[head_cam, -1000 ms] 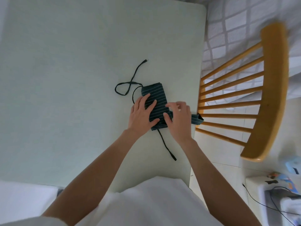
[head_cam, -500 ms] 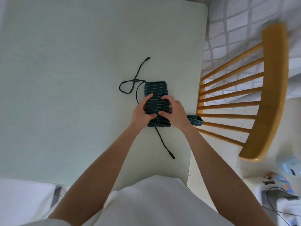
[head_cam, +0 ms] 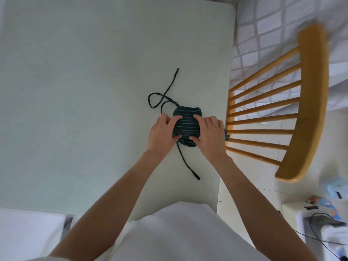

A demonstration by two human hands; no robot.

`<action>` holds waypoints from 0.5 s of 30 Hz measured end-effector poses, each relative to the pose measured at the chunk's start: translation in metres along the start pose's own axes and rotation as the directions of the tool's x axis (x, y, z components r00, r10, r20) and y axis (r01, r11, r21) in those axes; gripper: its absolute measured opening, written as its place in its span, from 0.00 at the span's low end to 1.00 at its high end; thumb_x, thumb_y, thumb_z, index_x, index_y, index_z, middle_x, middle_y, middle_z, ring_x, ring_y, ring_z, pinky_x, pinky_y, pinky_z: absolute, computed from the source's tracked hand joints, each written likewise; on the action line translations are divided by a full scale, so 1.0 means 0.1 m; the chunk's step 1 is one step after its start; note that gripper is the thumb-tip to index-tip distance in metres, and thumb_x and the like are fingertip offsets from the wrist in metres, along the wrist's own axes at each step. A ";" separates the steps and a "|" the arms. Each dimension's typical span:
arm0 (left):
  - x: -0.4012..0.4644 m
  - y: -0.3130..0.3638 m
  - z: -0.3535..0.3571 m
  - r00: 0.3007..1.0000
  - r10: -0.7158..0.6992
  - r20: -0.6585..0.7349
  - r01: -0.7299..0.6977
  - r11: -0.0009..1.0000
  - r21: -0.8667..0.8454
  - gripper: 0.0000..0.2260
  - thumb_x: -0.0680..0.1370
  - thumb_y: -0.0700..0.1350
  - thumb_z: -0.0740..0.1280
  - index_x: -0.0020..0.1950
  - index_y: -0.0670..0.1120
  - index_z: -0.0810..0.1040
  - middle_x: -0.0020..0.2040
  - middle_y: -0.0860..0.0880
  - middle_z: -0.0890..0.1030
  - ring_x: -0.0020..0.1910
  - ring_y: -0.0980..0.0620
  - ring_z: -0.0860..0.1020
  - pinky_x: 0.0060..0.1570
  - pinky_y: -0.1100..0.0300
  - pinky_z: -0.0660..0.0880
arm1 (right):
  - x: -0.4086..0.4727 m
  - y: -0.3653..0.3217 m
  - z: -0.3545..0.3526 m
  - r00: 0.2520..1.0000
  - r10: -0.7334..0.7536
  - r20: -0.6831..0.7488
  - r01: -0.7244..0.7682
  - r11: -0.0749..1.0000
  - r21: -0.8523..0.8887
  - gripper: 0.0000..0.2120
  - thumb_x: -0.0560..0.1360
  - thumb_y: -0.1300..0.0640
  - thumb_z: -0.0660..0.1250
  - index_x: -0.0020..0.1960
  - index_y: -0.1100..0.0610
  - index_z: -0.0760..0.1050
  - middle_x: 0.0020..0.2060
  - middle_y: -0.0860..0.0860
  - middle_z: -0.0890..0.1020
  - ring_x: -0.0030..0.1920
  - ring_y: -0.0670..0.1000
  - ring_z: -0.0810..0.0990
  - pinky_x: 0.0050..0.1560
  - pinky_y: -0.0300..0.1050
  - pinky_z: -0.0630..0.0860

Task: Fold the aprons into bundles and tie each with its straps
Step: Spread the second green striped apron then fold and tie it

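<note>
A dark green apron with thin white stripes (head_cam: pixel 186 125) lies rolled into a small bundle on the pale table (head_cam: pixel 84 91), near its right edge. My left hand (head_cam: pixel 162 131) grips the bundle's left side, fingers curled over the top and thumb at the near side. My right hand (head_cam: pixel 209 132) grips its right side the same way. One dark strap (head_cam: pixel 165 95) loops away toward the far side of the table. Another strap (head_cam: pixel 187 162) trails toward me. A bit of apron fabric (head_cam: pixel 227 137) pokes out past my right hand at the table edge.
A wooden spindle-back chair (head_cam: pixel 308 102) stands close to the table's right edge. A quilted white cover (head_cam: pixel 263 25) lies beyond it. A white unit with cables and small colourful items (head_cam: pixel 320 213) sits at the lower right.
The apron has been rolled up further away from me into a shorter, thicker bundle. Both hands have shifted from pressing on it to gripping its two sides.
</note>
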State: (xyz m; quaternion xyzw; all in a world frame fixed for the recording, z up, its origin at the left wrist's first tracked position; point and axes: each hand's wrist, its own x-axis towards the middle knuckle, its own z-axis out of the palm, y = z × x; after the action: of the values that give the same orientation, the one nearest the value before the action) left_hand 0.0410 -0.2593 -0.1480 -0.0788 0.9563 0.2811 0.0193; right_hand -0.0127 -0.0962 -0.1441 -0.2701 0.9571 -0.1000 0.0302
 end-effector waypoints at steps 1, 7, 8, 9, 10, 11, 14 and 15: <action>-0.03 -0.03 0.02 0.997 0.050 -0.055 -0.049 0.999 0.017 0.24 0.65 0.42 0.76 0.59 0.44 0.75 0.50 0.43 0.74 0.45 0.46 0.74 0.42 0.51 0.77 | -0.05 0.01 0.01 0.999 -0.020 -0.041 0.019 0.999 -0.037 0.30 0.61 0.49 0.79 0.59 0.57 0.74 0.47 0.54 0.80 0.49 0.55 0.76 0.52 0.51 0.71; -0.11 -0.24 0.09 0.947 0.319 0.045 -0.319 0.948 0.008 0.18 0.66 0.47 0.73 0.52 0.44 0.74 0.63 0.49 0.76 0.60 0.50 0.75 0.64 0.56 0.62 | -0.23 0.18 0.16 0.982 -0.191 0.009 0.190 0.980 0.060 0.26 0.65 0.44 0.72 0.58 0.54 0.69 0.68 0.54 0.71 0.72 0.55 0.61 0.71 0.58 0.55; -0.12 -0.27 0.10 0.945 0.315 0.085 -0.315 0.949 -0.013 0.19 0.66 0.47 0.73 0.53 0.44 0.74 0.62 0.50 0.77 0.59 0.51 0.76 0.65 0.58 0.61 | -0.24 0.21 0.19 0.976 -0.215 0.046 0.210 0.974 0.090 0.27 0.65 0.45 0.73 0.58 0.53 0.68 0.67 0.52 0.71 0.73 0.54 0.61 0.71 0.58 0.54; -0.13 -0.29 0.10 0.946 0.304 0.115 -0.303 0.953 -0.030 0.19 0.66 0.48 0.73 0.53 0.45 0.74 0.62 0.50 0.77 0.57 0.51 0.77 0.65 0.60 0.60 | -0.25 0.22 0.21 0.972 -0.222 0.072 0.212 0.970 0.121 0.27 0.65 0.46 0.74 0.58 0.53 0.67 0.65 0.51 0.74 0.72 0.54 0.63 0.72 0.58 0.54; -0.14 -0.31 0.10 0.946 0.293 0.135 -0.289 0.956 -0.048 0.19 0.66 0.48 0.74 0.54 0.45 0.74 0.61 0.51 0.78 0.56 0.52 0.77 0.65 0.62 0.59 | -0.27 0.23 0.24 0.974 -0.211 0.084 0.197 0.969 0.149 0.27 0.65 0.47 0.75 0.58 0.52 0.67 0.62 0.50 0.76 0.70 0.54 0.66 0.71 0.58 0.55; -0.14 -0.31 0.11 0.947 0.280 0.159 -0.273 0.960 -0.063 0.19 0.66 0.47 0.74 0.54 0.45 0.74 0.61 0.52 0.78 0.55 0.52 0.77 0.64 0.64 0.59 | -0.27 0.24 0.26 0.979 -0.179 0.092 0.161 0.971 0.177 0.27 0.65 0.48 0.76 0.58 0.52 0.68 0.59 0.50 0.79 0.67 0.53 0.70 0.71 0.57 0.57; -0.09 -0.30 0.10 0.949 0.217 0.228 -0.192 0.973 -0.126 0.21 0.67 0.48 0.73 0.57 0.47 0.72 0.60 0.54 0.78 0.56 0.53 0.76 0.65 0.62 0.62 | -0.27 0.20 0.29 0.992 -0.057 0.113 0.023 0.958 0.285 0.25 0.65 0.51 0.77 0.59 0.53 0.73 0.52 0.49 0.81 0.59 0.53 0.77 0.68 0.56 0.62; -0.07 -0.31 0.10 0.949 0.191 0.253 -0.149 0.973 -0.175 0.22 0.68 0.48 0.73 0.59 0.48 0.72 0.60 0.55 0.77 0.56 0.54 0.75 0.64 0.58 0.64 | -0.25 0.18 0.28 0.993 -0.023 0.118 -0.016 0.949 0.316 0.23 0.65 0.52 0.77 0.57 0.53 0.75 0.50 0.49 0.82 0.56 0.52 0.78 0.68 0.56 0.63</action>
State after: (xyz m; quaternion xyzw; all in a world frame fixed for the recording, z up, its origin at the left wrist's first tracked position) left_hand 0.0523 -0.2788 -0.1719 0.0415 0.9236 0.3624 0.1181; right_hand 0.0021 -0.0732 -0.1751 -0.2690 0.9246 -0.2359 0.1307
